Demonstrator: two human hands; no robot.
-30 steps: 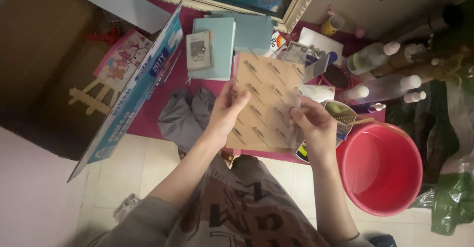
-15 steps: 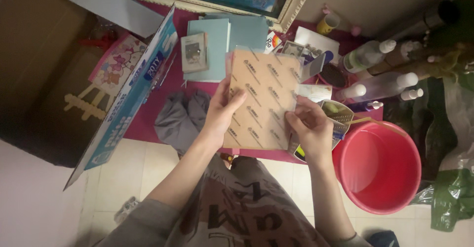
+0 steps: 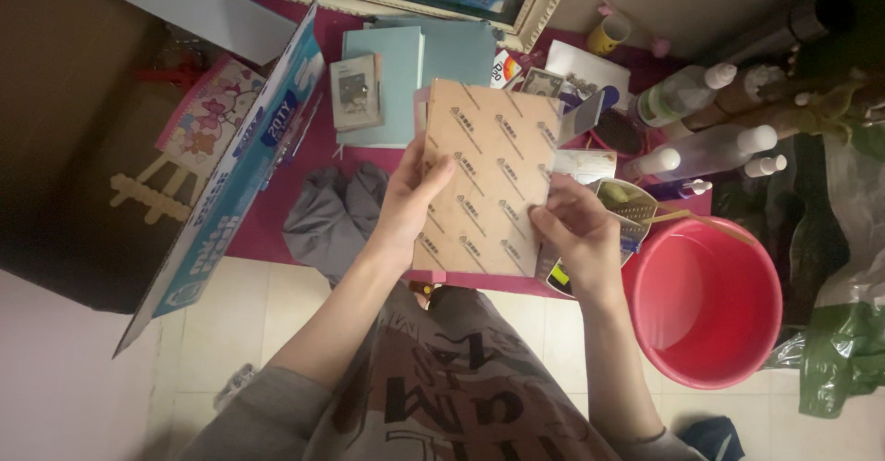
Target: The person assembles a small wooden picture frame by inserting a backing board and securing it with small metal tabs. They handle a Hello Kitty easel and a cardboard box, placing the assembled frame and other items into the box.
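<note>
Holding a tan cardboard sheet (image 3: 489, 180) tilted above the magenta tabletop (image 3: 304, 161), left hand (image 3: 410, 207) fingers curl around its left edge while right hand (image 3: 576, 235) fingers pinch its lower right edge.

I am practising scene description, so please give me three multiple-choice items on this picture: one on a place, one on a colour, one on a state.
1. Where is the bucket?
A. on the floor at the person's right
B. on the low table
C. behind the framed picture

2. What colour is the bucket?
A. blue
B. red
C. white

3. How is the tan board held?
A. left hand alone
B. both hands
C. lying free

Answers: 1 A, it stands on the tiles beside the right hand. 2 B, its wall is plainly red. 3 B, the left hand grips one edge and the right hand the other.
</note>
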